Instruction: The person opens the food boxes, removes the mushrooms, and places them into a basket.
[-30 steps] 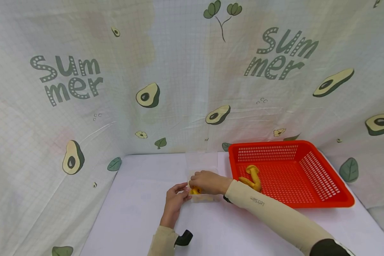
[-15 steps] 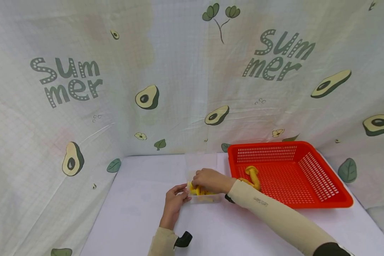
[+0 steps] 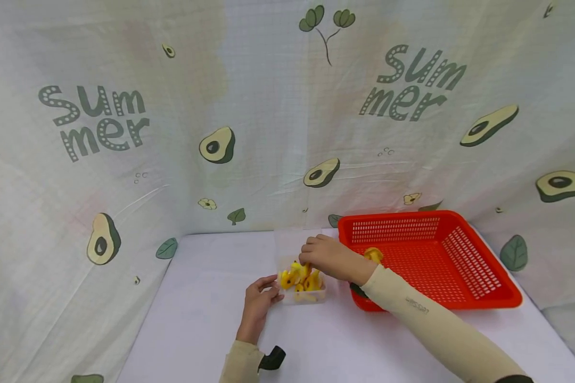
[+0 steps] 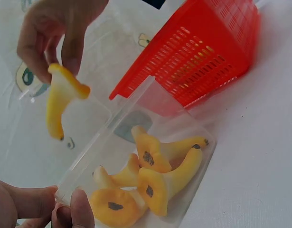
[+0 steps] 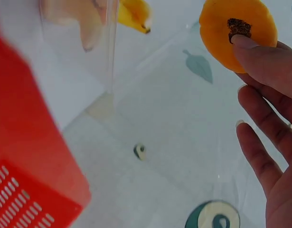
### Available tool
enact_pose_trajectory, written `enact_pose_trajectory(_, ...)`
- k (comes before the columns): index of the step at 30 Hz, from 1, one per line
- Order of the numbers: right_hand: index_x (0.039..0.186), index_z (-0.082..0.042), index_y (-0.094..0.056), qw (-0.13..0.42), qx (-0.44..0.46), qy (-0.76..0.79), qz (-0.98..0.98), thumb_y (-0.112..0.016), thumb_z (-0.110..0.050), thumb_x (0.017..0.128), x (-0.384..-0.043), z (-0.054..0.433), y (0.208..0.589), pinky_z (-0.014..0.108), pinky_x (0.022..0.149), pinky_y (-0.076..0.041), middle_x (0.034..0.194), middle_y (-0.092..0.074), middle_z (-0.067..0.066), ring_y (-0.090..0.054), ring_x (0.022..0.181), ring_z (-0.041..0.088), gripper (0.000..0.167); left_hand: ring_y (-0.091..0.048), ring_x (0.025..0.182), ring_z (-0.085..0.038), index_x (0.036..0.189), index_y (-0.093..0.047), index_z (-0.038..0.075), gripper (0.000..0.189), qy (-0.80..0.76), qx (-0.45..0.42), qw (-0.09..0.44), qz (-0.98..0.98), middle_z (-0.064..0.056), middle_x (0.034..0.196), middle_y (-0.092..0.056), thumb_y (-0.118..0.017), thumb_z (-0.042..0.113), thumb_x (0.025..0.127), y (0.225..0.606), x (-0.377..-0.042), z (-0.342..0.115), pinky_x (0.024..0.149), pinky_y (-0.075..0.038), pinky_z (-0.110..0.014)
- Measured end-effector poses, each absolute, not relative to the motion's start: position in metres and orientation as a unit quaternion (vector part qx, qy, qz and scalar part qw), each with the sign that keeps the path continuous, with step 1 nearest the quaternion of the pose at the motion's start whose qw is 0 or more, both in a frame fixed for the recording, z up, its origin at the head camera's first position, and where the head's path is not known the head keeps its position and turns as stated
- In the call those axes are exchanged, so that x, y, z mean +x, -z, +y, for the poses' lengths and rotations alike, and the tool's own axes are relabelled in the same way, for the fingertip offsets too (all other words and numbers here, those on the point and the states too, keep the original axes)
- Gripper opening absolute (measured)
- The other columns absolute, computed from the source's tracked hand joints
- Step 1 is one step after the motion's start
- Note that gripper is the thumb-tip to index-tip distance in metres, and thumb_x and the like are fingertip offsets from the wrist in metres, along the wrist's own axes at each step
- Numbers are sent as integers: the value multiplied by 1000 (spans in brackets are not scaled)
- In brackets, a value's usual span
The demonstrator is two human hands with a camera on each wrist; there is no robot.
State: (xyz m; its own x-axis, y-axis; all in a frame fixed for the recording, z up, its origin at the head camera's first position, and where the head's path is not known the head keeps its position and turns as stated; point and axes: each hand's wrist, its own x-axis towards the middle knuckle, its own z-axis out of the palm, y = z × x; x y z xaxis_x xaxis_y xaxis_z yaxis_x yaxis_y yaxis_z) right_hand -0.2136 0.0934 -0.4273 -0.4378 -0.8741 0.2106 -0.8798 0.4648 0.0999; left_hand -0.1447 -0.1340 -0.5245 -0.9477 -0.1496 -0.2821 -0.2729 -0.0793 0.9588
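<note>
My right hand (image 3: 333,258) pinches a yellow toy mushroom (image 4: 60,102) by its cap, above the far side of a clear plastic box (image 4: 207,190). In the right wrist view the thumb presses the dark spot on that mushroom's orange cap (image 5: 217,33). Several yellow mushrooms (image 4: 169,185) with dark-spotted caps lie jumbled in the box. At the box's left side, my left hand (image 3: 257,302) pinches the box's corner between thumb and fingers. The box's transparent lid (image 3: 287,246) is raised at the back.
A red slotted basket (image 3: 503,287) stands to the right of the box. Inside it, at its left, a yellow mushroom (image 3: 374,254) shows, partly hidden by the right forearm. A printed cloth (image 3: 259,106) hangs behind the white table (image 3: 196,298).
My right hand has risen out of the box and moved back and right, with a mushroom in its fingers. The mushrooms in the box now show more fully. The left hand stays at the box.
</note>
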Motion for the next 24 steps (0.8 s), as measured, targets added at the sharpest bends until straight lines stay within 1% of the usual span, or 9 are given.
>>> enact_pose_trajectory(7,101,-19,-76,159,500,-52,-850,-90,-17,84,-208,125,417,27,83,-58,101,-73,-7,-64,97,15,21,-62,83,-21,132,-63,-14,35,-714,-163,38,679,-14,105,-62,-65,-9,98,524,-145,-133,75,-65,-29)
enact_pose_trajectory(14,98,-16,-76,183,482,-74,-854,-93,-11,81,-207,158,418,30,83,-61,100,-72,-4,-64,95,16,25,-61,81,-18,132,-64,-12,34,-712,-167,37,681,-13,105,-61,-65,-9,98,518,-143,-132,75,-65,-28)
enact_pose_trajectory(19,96,-16,-75,182,465,-104,-860,-95,-9,77,-210,185,422,34,83,-62,97,-71,-4,-63,91,16,28,-61,79,-18,133,-64,-12,35,-712,-169,37,681,-13,105,-61,-65,-9,98,519,-145,-131,74,-65,-28)
enact_pose_trajectory(24,96,-20,-76,159,424,-119,-884,-95,-10,75,-213,211,428,36,83,-62,101,-73,-6,-63,94,15,30,-61,81,-18,133,-63,-12,36,-713,-169,39,680,-14,107,-62,-65,-9,98,520,-145,-132,75,-65,-28)
